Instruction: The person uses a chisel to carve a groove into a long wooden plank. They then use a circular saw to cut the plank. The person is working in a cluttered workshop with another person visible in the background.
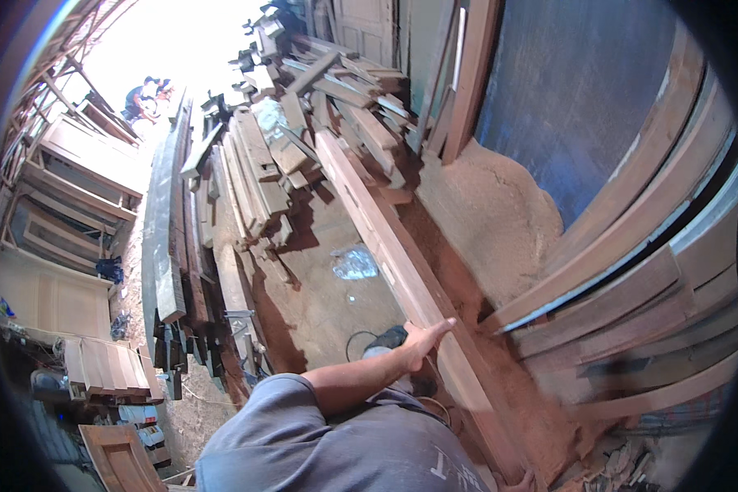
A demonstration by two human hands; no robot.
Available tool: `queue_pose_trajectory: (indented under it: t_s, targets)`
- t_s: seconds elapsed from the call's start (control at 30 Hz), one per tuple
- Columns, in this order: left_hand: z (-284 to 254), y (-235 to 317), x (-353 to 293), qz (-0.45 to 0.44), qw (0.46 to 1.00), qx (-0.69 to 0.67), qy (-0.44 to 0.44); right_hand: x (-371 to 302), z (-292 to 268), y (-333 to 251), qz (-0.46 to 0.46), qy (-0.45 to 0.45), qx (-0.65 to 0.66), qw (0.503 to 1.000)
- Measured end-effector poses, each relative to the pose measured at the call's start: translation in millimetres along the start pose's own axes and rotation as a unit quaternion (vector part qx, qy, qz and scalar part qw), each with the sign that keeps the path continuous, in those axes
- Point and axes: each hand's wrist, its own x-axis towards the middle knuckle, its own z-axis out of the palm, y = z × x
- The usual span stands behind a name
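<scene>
A long squared wooden beam with slots cut along its left side runs from the lower right up past the middle of the view. My left hand grips it at mid-length, one digit stretched over the top face and the other fingers mostly hidden. At the bottom edge, my right hand is wrapped around the near end; only part of it shows. Beneath the beam are my shoe and a patch of sawdust-covered floor.
Stacked timber offcuts lie ahead, beside long dark planks at left. Sawdust is heaped before a large dark panel. Curved wooden boards lean at right. Door panels stand far left; another person is in the distance.
</scene>
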Motion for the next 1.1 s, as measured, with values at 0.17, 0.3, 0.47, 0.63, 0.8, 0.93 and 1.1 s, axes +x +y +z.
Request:
queue_pose_trajectory:
  t_s: [0.17, 0.3, 0.47, 0.63, 0.8, 0.93, 1.1]
  targets:
    - [3, 23, -38, -0.042, 0.998, 0.03, 0.024, 21, -3, -28, -0.014, 0.034, 0.012, 0.999]
    - [-2, 31, -43, -0.015, 0.999, 0.019, 0.042, 38, -6, -56, -0.028, 0.062, 0.047, 0.997]
    - [27, 118, -83, 0.112, 0.992, -0.049, -0.006, 49, -38, -73, -0.019, 0.14, 0.147, 0.979]
    - [39, 238, -146, 0.212, 0.937, -0.16, -0.227, 78, -155, -124, -0.06, 0.247, 0.198, 0.947]
    - [89, 341, -241, 0.323, 0.855, -0.25, -0.319, 106, -269, -179, -0.025, 0.36, 0.1, 0.927]
    - [124, 319, -232, 0.483, 0.683, -0.254, -0.486, 130, -312, -243, -0.094, 0.481, 0.1, 0.866]
    - [179, 264, -271, 0.408, 0.695, -0.25, -0.537, 140, -339, -313, -0.101, 0.409, 0.134, 0.897]
